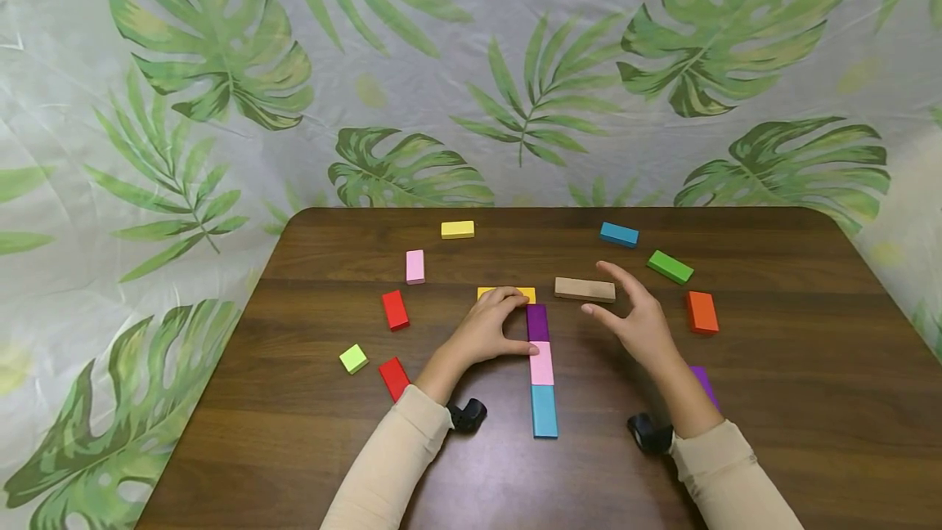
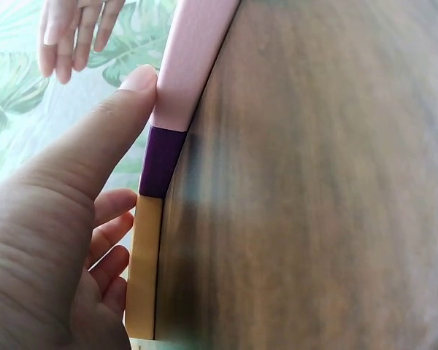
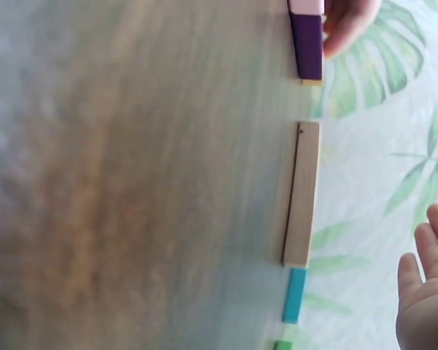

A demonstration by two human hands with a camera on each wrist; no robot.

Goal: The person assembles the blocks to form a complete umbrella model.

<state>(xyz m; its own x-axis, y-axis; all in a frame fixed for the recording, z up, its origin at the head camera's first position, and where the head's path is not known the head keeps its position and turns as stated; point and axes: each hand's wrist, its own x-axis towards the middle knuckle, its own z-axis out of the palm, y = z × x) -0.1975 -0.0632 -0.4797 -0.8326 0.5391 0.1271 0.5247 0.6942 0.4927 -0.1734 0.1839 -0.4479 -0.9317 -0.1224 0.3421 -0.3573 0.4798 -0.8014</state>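
The left hand (image 1: 482,330) is partly spread, with its thumb away from its bent fingers. The thumb touches the pale pink block (image 1: 541,366), and the fingers rest at the golden block (image 2: 144,266). Both of these blocks meet the dark purple block (image 1: 538,322) – pink at its near end, golden across its far end and reaching left. A light blue block (image 1: 545,412) comes after the pink one, so it is on the near side of the dark purple block too.

The right hand (image 1: 640,325) is spread wide and holds nothing. It is up in the air to the right of the dark purple block, near a plain wooden block (image 1: 585,289). That wooden block lies to the right of the dark purple block, apart from it.

More blocks lie well to the left of the dark purple block: yellow (image 1: 458,230), a small pink one (image 1: 415,267), two red blocks (image 1: 395,310) and a lime one (image 1: 354,359). Well to its right are a deep blue block (image 1: 619,235), a green one (image 1: 670,267), an orange one (image 1: 702,313) and a violet one (image 1: 704,383) – partly hidden by the arm. All lie on the brown counter (image 1: 486,485). Past the dark purple block, at the back, hangs a leafy cloth (image 1: 412,105).
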